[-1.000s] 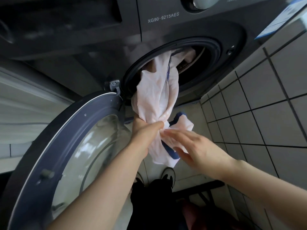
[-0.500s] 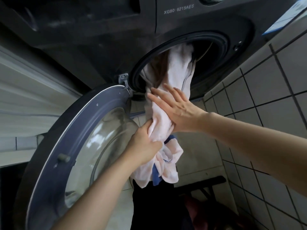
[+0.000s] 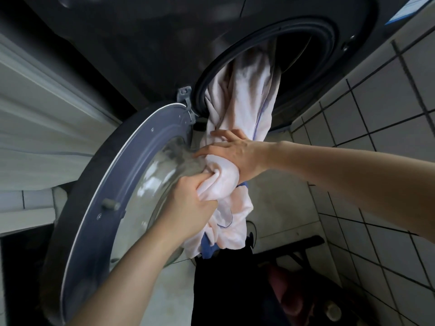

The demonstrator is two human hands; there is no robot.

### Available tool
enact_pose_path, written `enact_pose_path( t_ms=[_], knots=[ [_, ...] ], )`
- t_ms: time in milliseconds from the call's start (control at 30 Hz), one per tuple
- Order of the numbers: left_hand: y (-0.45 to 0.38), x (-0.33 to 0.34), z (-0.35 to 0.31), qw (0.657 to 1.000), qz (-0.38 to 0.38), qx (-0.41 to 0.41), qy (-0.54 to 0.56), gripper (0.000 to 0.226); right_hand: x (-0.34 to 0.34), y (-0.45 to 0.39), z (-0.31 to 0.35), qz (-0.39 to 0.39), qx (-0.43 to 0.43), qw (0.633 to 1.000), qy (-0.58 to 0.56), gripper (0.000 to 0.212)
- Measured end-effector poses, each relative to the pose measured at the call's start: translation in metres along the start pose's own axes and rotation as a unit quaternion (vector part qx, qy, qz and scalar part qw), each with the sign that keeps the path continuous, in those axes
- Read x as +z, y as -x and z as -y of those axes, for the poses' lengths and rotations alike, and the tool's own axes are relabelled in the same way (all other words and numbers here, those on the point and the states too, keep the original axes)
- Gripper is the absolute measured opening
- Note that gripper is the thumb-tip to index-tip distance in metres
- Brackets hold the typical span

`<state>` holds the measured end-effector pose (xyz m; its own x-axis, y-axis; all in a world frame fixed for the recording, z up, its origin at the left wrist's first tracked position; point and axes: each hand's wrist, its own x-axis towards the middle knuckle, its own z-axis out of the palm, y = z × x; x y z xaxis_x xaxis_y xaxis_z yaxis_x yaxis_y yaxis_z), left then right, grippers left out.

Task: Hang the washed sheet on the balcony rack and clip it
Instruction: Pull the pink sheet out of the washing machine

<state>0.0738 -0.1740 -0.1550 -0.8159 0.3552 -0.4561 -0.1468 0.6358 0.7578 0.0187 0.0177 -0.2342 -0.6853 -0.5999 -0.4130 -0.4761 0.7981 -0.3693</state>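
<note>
Head view, near: our left hand [image 3: 188, 203] fingers curled tight round bunched sheet [image 3: 244, 109]. Just beyond, right hand [image 3: 231, 149] fingers clamp same rope of cloth higher up. Far: rest trails into washer drum [image 3: 303, 55], door [image 3: 113, 184] open at left. We judge it damp, heavy, limp; best gathered in thick bunches near drum mouth.

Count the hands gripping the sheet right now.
2. The left hand grips the bunched sheet low down, beside the open washer door. The right hand grips it just above, below the drum opening, where the rest of the sheet trails inside.
</note>
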Motion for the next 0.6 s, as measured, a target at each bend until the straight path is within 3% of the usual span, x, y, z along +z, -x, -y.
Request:
enact_pose_path(
  t_ms=[200,467,600],
  knots=[
    [0.014,-0.011,0.001,0.996,0.029,0.076,-0.031,0.028,0.006,-0.01,-0.006,0.014,-0.006,0.999,0.048,0.088],
    [0.014,-0.031,0.02,0.998,0.021,0.051,-0.02,0.029,0.025,-0.042,0.003,0.017,0.028,0.998,0.057,0.088],
    [0.01,-0.048,0.038,0.997,0.02,0.047,-0.058,0.017,0.022,-0.052,0.005,0.005,0.025,0.997,0.067,0.082]
  ],
)
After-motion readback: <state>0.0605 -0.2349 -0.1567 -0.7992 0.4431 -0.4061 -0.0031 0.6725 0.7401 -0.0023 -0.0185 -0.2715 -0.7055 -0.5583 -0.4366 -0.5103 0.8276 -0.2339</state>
